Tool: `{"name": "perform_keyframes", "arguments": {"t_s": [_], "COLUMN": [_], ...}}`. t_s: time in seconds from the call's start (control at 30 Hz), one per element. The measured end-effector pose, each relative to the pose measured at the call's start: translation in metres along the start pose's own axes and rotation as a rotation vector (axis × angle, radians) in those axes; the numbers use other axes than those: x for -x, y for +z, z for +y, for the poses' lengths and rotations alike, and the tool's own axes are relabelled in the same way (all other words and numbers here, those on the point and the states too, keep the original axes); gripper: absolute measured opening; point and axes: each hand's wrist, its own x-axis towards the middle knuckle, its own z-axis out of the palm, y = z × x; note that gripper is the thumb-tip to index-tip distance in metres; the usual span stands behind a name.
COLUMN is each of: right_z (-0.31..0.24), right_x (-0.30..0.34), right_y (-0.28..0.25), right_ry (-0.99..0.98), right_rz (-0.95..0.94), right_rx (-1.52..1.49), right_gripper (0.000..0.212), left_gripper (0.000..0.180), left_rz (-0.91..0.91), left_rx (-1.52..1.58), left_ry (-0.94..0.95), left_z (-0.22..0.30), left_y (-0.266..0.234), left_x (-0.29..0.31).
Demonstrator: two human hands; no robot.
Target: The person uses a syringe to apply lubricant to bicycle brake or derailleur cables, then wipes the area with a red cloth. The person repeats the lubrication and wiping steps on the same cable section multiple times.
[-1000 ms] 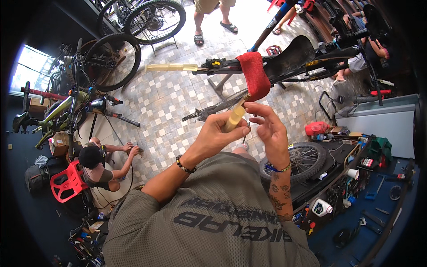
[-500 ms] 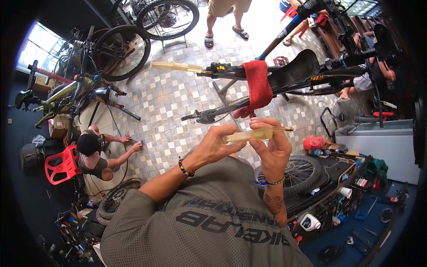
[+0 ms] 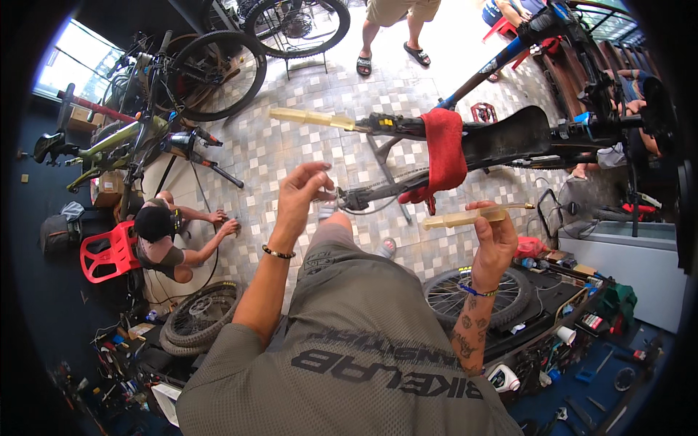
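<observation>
The pale yellow syringe (image 3: pixel 454 219), gripped by both hands half a second ago, is now held by the right hand (image 3: pixel 496 243) alone. Its barrel is pinched between thumb and fingers, the brass-coloured tip pointed to the right, above the wheel (image 3: pixel 522 291) laid at the far left corner of the bench (image 3: pixel 544 296). The left hand (image 3: pixel 298 195) has been taken off it and moved leftward, and is now placed just beside the left end of the bike frame (image 3: pixel 385 190); its fingers are parted and loosely curled, but whether the frame is touched cannot be told. The red cloth (image 3: pixel 444 149) is still draped over the frame, and a second syringe (image 3: pixel 309 118) is still seen projecting leftward from its upper left end.
</observation>
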Motion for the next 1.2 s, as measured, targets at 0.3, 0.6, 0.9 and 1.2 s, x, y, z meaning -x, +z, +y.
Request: {"name": "perform_keyframes", "arguments": {"t_s": [0.3, 0.6, 0.9, 1.2], "right_z": [0.023, 0.030, 0.016, 0.018], "right_x": [-0.008, 0.026, 0.020, 0.018], "right_y": [0.057, 0.108, 0.110, 0.117], "right_ry": [0.050, 0.157, 0.176, 0.176], "right_rz": [0.236, 0.456, 0.522, 0.504], "right_rx": [0.151, 0.187, 0.230, 0.237], "right_gripper": [0.025, 0.032, 0.028, 0.028], "left_gripper": [0.015, 0.020, 0.021, 0.021], "left_rz": [-0.306, -0.584, -0.659, -0.668], "left_rx": [-0.507, -0.554, -0.643, -0.684], "left_ry": [0.612, 0.912, 1.091, 1.151], "left_z": [0.046, 0.032, 0.037, 0.043], "left_y": [0.010, 0.023, 0.020, 0.024], "left_x": [-0.125, -0.176, -0.193, -0.197]}}
